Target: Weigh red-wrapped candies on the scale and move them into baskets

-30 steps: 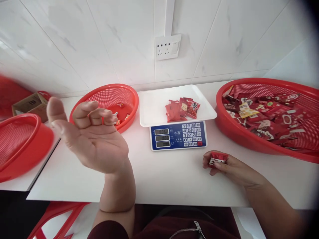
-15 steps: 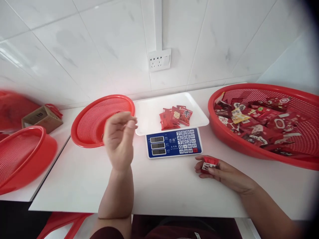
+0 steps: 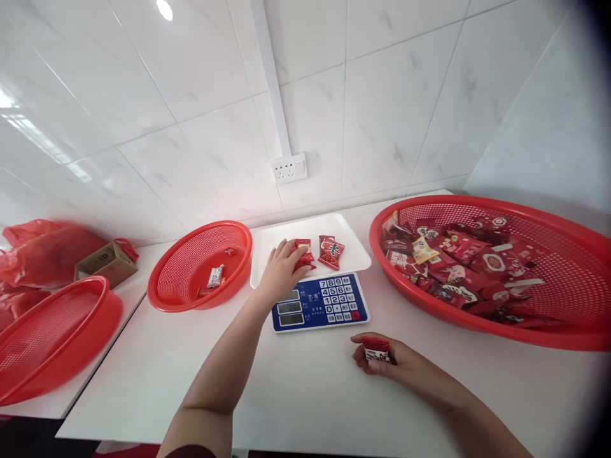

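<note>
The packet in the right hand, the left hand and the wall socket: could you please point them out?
Packet [image 3: 376, 349]: head view, front of its wrapper.
Left hand [image 3: 279, 271]: head view, back of the hand.
Wall socket [image 3: 291, 168]: head view, its faceplate.

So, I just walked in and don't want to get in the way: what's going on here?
A person is handling small packets at a white table. Their left-hand grip is over the white tray of a scale, at some red packets; whether it holds any is unclear. Beside these lie other packets. The right-hand grip holds a red-and-white packet in front of the scale. The right basket holds many packets, the left basket just a few.
</note>
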A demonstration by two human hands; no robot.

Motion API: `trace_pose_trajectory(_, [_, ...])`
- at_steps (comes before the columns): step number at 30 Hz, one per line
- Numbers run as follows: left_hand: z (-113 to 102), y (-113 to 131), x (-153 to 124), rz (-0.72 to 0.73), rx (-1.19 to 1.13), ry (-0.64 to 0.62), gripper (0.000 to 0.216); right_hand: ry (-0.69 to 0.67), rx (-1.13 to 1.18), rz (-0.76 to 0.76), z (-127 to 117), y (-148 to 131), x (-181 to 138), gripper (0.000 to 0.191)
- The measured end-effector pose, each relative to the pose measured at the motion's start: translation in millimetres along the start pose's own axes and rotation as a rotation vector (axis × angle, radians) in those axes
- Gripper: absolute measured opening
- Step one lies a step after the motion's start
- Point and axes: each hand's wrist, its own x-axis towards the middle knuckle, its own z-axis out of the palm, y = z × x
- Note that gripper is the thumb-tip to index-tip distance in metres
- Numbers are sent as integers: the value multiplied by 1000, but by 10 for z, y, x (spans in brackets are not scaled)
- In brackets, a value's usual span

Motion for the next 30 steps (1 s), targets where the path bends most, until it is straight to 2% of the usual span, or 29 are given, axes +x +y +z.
trace_pose_trajectory(4, [-72, -206, -47, -151, -176, 82, 34, 27, -52, 34, 23, -1, -6, 58])
trace_pose_trajectory(8, [-75, -266, -29, -206, -216, 181, 25, 37, -23, 41, 32, 48, 12, 64])
trace_pose_trajectory(12, [-98, -129, -20, -250, -222, 353, 26, 42, 18, 22, 38, 69, 40, 61])
trace_pose_trajectory(15, [-114, 140, -85, -258, -323, 446, 30, 77, 36, -8, 58, 40, 43, 57])
trace_pose_trajectory(17, [-96, 376, -156, -214, -388, 424, 29, 100, 80, -48, 77, 7, 28, 55])
trace_pose_trajectory(20, [-8, 736, -270, -91, -480, 265, 24, 202, 234, -179, 95, -61, -28, 58])
trace_pose_trajectory(22, [89, 951, -335, 39, -569, 136, 21, 279, 330, -329, 101, -131, -97, 67])
trace_pose_trajectory(24, [195, 1128, -384, 200, -613, 75, 19, 341, 353, -441, 101, -231, -198, 73])
trace_pose_trajectory(27, [308, 1283, -432, 331, -558, 115, 22, 449, 211, -411, 30, -433, -416, 58])
trace_pose_trajectory(30, [315, 1275, -476, 280, -512, 111, 38, 670, -98, -338, -254, -663, -691, 48])
